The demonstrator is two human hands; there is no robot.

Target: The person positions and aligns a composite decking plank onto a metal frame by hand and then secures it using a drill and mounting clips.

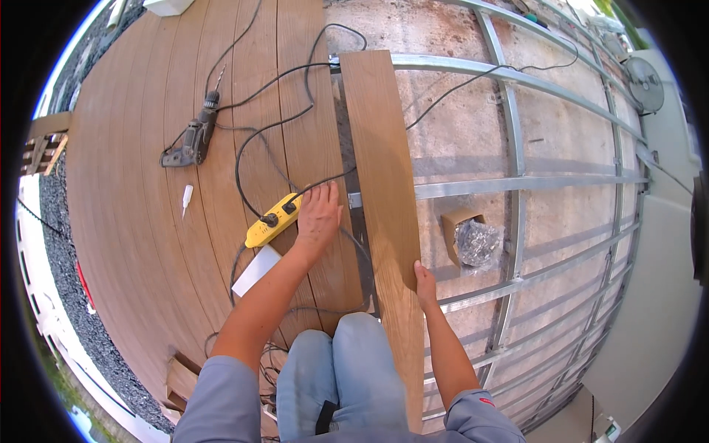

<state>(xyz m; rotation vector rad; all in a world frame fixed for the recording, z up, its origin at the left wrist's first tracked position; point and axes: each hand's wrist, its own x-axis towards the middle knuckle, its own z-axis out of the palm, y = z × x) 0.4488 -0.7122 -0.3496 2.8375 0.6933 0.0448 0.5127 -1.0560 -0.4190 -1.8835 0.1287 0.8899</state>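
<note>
My left hand (318, 218) rests with fingers stretched on the laid deck boards (140, 244), just right of a yellow power strip (262, 231) with two black plugs in it. My right hand (424, 280) grips the right edge of a loose wooden plank (379, 140), which lies lengthwise beside the laid boards, over the metal frame (458, 190). A grey-black drill (193, 144) with a long bit lies on the deck to the upper left, near a small white tube (187, 197). A white flat piece (253, 275) sits below the strip.
Black cables cross the deck and frame. An open cardboard box (452, 235) with a clear plastic bag (480, 244) sits between the rails. A pale wall (620, 280) borders the right, a round grey object (642, 85) near it. Dark gravel (103, 332) and wooden pieces (181, 376) are at left.
</note>
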